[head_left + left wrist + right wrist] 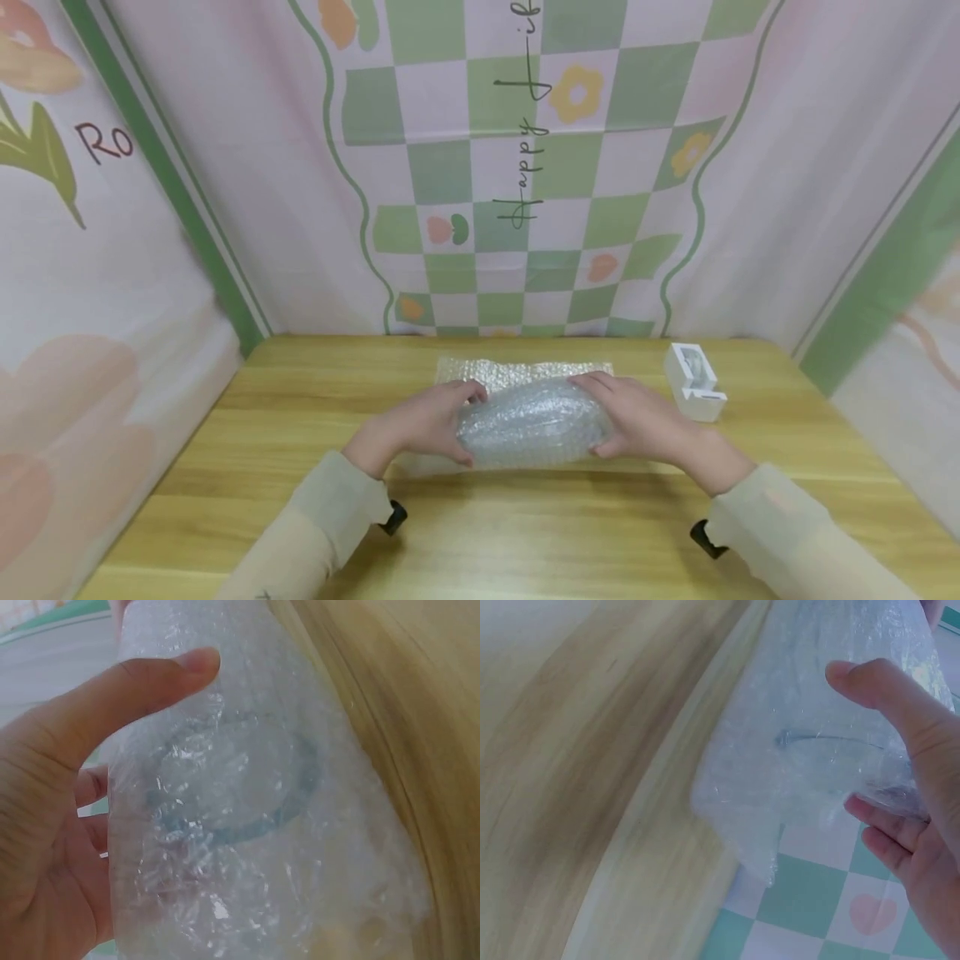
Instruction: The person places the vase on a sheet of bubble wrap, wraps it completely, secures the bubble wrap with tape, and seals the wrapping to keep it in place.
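Observation:
A bundle of clear bubble wrap [532, 423] lies crosswise between my two hands over the table. My left hand [433, 422] grips its left end, thumb on the near side and fingers curled round the far side. At the other end, my right hand [637, 418] holds it the same way. Through the wrap [232, 900] in the left wrist view shows a bluish-grey ring outline, perhaps a round rim or base. The right wrist view shows a thin dark curved line inside the wrap [810, 772]. What is wrapped cannot be made out clearly.
Behind the bundle, a flat stretch of bubble wrap [517, 370] lies on the wooden table [540, 533]. To the right stands a small white tape dispenser [693, 383] with a roll in it. Patterned cloth [510, 167] hangs at the back and both sides.

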